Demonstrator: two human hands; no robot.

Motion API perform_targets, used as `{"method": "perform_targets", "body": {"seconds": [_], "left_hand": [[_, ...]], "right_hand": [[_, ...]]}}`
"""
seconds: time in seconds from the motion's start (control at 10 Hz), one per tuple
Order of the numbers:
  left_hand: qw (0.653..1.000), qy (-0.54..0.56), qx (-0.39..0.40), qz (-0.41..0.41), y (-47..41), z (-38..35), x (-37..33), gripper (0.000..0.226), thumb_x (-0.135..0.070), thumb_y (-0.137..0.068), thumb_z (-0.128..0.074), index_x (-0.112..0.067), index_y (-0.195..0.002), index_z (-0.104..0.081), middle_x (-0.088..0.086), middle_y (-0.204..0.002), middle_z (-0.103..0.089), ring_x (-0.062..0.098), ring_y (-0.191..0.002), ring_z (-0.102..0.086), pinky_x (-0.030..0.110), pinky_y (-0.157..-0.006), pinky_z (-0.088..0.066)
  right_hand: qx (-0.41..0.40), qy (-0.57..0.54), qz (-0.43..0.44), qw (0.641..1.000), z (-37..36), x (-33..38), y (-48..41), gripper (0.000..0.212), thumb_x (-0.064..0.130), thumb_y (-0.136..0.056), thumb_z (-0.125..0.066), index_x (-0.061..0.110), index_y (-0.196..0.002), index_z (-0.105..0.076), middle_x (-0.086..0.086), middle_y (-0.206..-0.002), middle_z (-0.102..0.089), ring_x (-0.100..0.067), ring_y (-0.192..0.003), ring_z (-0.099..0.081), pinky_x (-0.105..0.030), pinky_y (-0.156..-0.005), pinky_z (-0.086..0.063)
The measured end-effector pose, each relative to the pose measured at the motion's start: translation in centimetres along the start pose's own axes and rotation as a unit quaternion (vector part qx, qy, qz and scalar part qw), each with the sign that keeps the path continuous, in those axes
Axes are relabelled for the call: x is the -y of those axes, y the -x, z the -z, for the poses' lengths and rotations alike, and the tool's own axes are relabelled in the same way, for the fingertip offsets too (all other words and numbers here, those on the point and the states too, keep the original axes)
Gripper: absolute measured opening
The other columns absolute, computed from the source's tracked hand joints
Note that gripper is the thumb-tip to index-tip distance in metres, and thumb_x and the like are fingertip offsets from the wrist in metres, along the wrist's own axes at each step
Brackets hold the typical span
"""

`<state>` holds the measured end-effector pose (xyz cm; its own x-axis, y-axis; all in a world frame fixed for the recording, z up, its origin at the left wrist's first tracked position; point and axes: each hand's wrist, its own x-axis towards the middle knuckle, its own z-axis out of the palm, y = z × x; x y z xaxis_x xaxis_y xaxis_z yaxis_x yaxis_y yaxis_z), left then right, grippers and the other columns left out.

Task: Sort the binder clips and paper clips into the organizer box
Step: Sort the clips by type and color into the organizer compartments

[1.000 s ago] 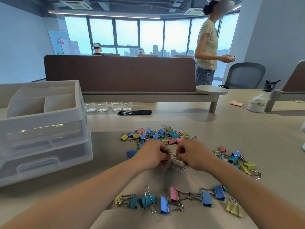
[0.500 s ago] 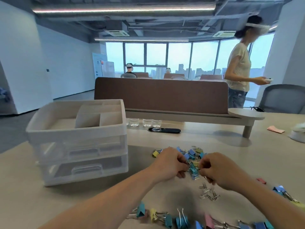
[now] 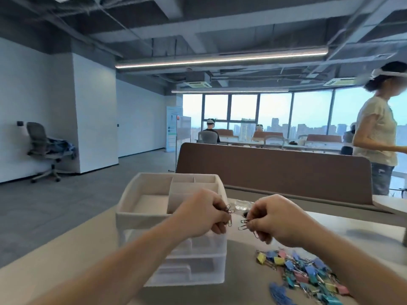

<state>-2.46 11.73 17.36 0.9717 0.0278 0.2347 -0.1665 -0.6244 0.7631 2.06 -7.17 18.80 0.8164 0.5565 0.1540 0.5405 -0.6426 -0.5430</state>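
Both my hands are raised in front of the white organizer box (image 3: 141,217), which has open compartments on top and two clear drawers below. My left hand (image 3: 203,214) pinches a small bunch of metal paper clips (image 3: 229,213) just at the box's right edge. My right hand (image 3: 275,219) pinches a few more paper clips (image 3: 244,224), a short gap to the right of the left hand. A heap of coloured binder clips (image 3: 308,274) lies on the table below my right forearm.
A brown desk divider (image 3: 275,170) runs behind the box. A person (image 3: 376,137) stands at the far right beyond it. Small clear cups (image 3: 241,204) sit behind my hands. An office chair (image 3: 41,148) stands by the left wall.
My hands have lifted off the table with paper clips and moved left and up toward the organizer box. The view has swung up and left, so the binder clips now lie low right.
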Motion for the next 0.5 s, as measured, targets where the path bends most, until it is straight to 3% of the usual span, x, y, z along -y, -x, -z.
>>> {"method": "perform_targets", "body": {"seconds": [0.1,0.2,0.3,0.4,0.5], "left_hand": [[0.999,-0.015,-0.037,0.027,-0.3,3.8,0.6,0.007,-0.003,-0.088,-0.067,0.003,-0.085,-0.069,0.014,-0.068,-0.070,0.019,-0.060,-0.067,0.030,-0.067,-0.060],[0.995,-0.039,-0.065,0.063,-0.5,6.3,1.1,0.009,-0.005,-0.088,-0.066,0.003,-0.090,-0.068,0.008,-0.062,-0.069,0.010,-0.049,-0.063,0.017,-0.053,-0.052],[0.990,-0.082,-0.082,0.081,-0.9,7.7,1.9,0.010,-0.008,-0.088,-0.066,-0.001,-0.093,-0.071,0.002,-0.058,-0.066,0.001,-0.040,-0.058,0.008,-0.039,-0.039],[0.987,-0.098,-0.077,0.102,-1.5,8.4,3.0,0.012,-0.008,-0.088,-0.064,-0.001,-0.094,-0.071,0.003,-0.062,-0.068,0.001,-0.043,-0.061,0.006,-0.042,-0.040],[0.986,-0.113,-0.053,0.114,-1.8,8.8,4.1,0.013,-0.008,-0.087,-0.063,-0.003,-0.090,-0.075,0.008,-0.069,-0.073,0.009,-0.058,-0.070,0.009,-0.052,-0.047]], "right_hand": [[0.003,-0.022,0.006,1.000,-1.0,2.8,-3.2,0.009,0.012,-0.088,-0.071,0.009,-0.080,-0.070,-0.002,-0.060,-0.069,-0.007,-0.048,-0.061,-0.018,-0.054,-0.052],[0.001,-0.049,0.005,0.999,-2.3,5.2,-6.2,0.006,0.006,-0.087,-0.070,0.001,-0.083,-0.071,-0.006,-0.061,-0.067,-0.010,-0.046,-0.059,-0.018,-0.050,-0.051],[0.005,-0.032,-0.007,0.999,-4.2,7.2,-8.7,0.011,0.003,-0.085,-0.068,0.005,-0.074,-0.067,-0.007,-0.057,-0.063,-0.012,-0.043,-0.056,-0.023,-0.048,-0.052],[-0.020,0.019,-0.007,1.000,-5.9,8.3,-10.4,0.005,0.006,-0.079,-0.066,0.008,-0.076,-0.070,-0.012,-0.072,-0.071,-0.023,-0.064,-0.066,-0.036,-0.069,-0.059],[-0.019,0.036,0.016,0.999,-7.4,8.0,-12.2,0.013,0.013,-0.079,-0.065,0.009,-0.089,-0.072,-0.012,-0.086,-0.073,-0.030,-0.084,-0.071,-0.042,-0.081,-0.059]]}}
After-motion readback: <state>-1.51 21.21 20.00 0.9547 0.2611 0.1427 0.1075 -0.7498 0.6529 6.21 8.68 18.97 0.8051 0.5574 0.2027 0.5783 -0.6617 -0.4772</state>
